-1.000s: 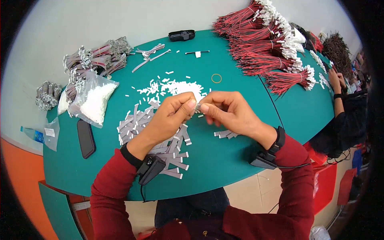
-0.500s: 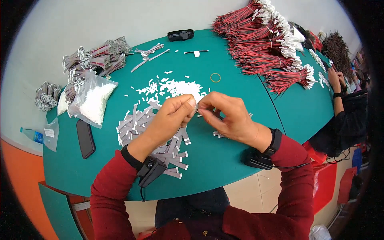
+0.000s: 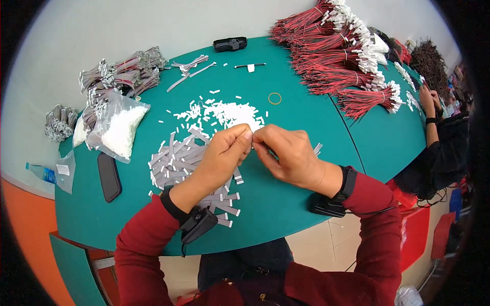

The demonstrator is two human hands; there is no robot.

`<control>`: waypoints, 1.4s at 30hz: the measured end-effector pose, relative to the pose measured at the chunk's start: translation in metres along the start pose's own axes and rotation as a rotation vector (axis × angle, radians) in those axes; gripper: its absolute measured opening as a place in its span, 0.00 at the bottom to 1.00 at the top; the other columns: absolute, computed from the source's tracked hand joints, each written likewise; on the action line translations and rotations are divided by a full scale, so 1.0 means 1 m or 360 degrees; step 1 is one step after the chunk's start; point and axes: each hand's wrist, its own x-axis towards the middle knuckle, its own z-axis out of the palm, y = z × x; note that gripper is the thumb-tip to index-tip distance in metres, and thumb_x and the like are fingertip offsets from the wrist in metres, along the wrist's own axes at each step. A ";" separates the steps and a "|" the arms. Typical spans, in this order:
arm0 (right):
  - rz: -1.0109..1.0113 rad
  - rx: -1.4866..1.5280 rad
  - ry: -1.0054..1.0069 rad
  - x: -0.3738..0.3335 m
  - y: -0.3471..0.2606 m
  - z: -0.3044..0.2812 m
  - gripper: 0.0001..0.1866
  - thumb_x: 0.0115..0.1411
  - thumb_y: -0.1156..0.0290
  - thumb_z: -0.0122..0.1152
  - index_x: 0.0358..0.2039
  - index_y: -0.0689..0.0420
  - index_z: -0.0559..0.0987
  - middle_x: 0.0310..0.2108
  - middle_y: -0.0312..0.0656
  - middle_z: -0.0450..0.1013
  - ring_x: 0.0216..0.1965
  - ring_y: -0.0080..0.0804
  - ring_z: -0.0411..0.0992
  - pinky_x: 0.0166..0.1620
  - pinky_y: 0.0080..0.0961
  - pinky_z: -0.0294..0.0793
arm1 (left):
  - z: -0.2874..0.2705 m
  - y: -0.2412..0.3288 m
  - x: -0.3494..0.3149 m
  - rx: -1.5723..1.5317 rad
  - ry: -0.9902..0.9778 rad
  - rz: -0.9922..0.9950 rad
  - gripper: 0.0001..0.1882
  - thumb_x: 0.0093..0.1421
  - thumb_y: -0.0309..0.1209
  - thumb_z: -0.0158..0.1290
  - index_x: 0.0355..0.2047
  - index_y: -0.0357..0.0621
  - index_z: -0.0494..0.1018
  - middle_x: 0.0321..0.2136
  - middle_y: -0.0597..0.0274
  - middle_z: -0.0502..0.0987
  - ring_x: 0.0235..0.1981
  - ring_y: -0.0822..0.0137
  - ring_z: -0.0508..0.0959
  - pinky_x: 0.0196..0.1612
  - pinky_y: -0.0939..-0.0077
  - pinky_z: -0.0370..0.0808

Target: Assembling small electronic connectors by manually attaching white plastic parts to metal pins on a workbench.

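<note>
My left hand and my right hand meet over the middle of the green table, fingertips pinched close together. Whatever sits between the fingertips is too small and too covered to make out. Just beyond them spreads a loose heap of small white connector housings. Under and to the left of my left hand lies a pile of short grey flat cables with white ends. A few more cable ends poke out beyond my right hand.
A bag of white parts, a black phone and bundled grey cables lie left. Red-black wire bundles are stacked at the back right. A rubber band lies ahead. Another person's hands work at the far right.
Both hands stay pinched together at nearly the same spot. My right-hand fingers have drawn closer to the left fingertips, and the left forearm has shifted slightly right.
</note>
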 end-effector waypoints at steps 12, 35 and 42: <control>0.0112 0.0125 -0.0043 0.003 0.003 -0.002 0.07 0.49 0.83 0.58 0.28 0.61 0.70 0.20 0.41 0.69 0.17 0.32 0.68 0.19 0.22 0.65 | -0.001 -0.001 0.001 -0.0063 0.0058 -0.0032 0.14 0.64 0.38 0.40 0.23 0.46 0.59 0.16 0.75 0.53 0.16 0.82 0.51 0.18 0.85 0.48; 0.0091 0.0216 -0.0005 0.010 0.003 -0.009 0.04 0.54 0.82 0.54 0.31 0.63 0.69 0.26 0.40 0.70 0.23 0.25 0.72 0.23 0.16 0.70 | -0.011 0.010 0.005 -0.0219 -0.0005 -0.0062 0.14 0.64 0.39 0.41 0.23 0.47 0.59 0.15 0.76 0.52 0.15 0.82 0.50 0.19 0.85 0.48; 0.0715 0.0673 -0.0220 0.007 -0.001 -0.010 0.03 0.57 0.80 0.52 0.30 0.62 0.68 0.23 0.36 0.67 0.22 0.19 0.69 0.23 0.14 0.67 | -0.015 0.005 0.007 -0.0277 -0.0123 -0.0212 0.11 0.63 0.37 0.42 0.26 0.45 0.62 0.17 0.75 0.56 0.17 0.82 0.53 0.19 0.86 0.49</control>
